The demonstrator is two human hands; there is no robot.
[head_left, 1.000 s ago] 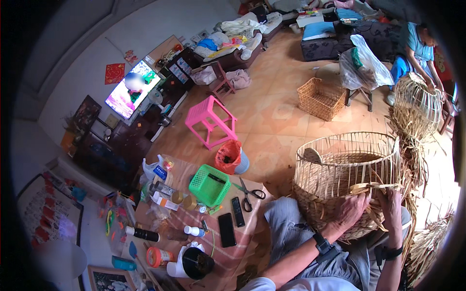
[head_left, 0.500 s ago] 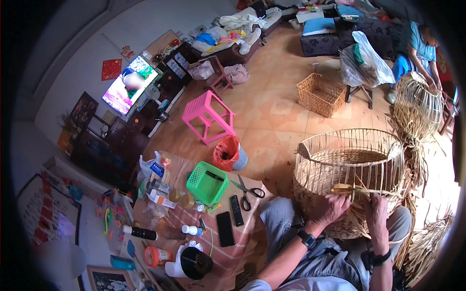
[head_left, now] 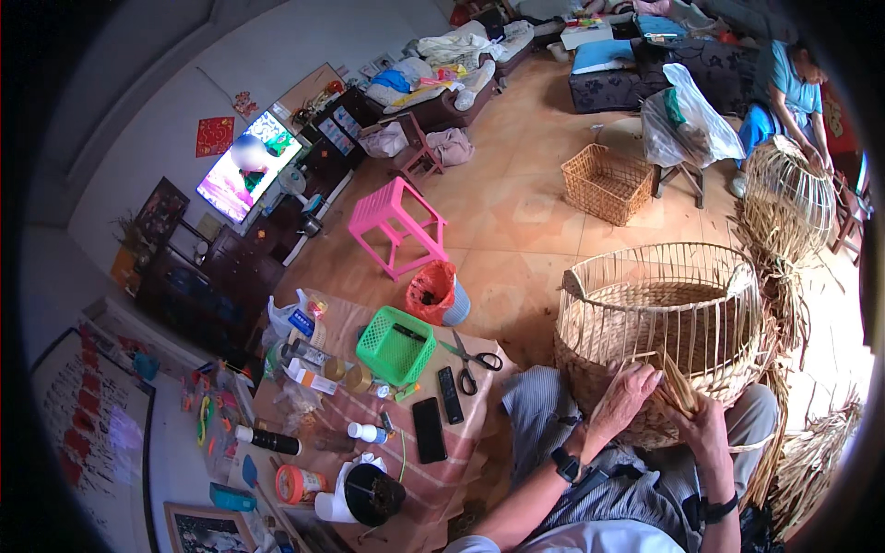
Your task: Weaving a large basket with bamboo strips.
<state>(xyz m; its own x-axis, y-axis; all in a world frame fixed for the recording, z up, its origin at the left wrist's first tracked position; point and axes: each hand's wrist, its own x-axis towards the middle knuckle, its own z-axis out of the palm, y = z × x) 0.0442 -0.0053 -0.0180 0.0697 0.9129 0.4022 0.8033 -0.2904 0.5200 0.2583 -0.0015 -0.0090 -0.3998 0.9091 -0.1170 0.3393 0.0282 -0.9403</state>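
On my lap rests a large half-woven basket [head_left: 590,355], its lower wall plaited from dried leaf, with bare upright stakes rising to a thin rim. My right hand [head_left: 705,426] is closed around a folded yellow-brown leaf strip [head_left: 680,385], which slants up against the near wall. Close beside it, my left hand [head_left: 630,394] presses at the same wall with its fingers bent together. What those fingers pinch is hidden. Bundles of loose dried leaf strips [head_left: 823,461] lie to my right.
At my left a cloth-covered table [head_left: 433,479] bears scissors [head_left: 468,361], a phone [head_left: 429,429], a remote control and a green plastic basket [head_left: 373,343]. A lined bin [head_left: 458,304], pink stool [head_left: 380,214] and wicker basket [head_left: 604,189] stand ahead. Far right, a person [head_left: 784,97] handles another basket.
The leaf strip has swung from lying level across both hands to pointing upward. My right hand has dropped lower, and my left hand has shifted a little to the left.
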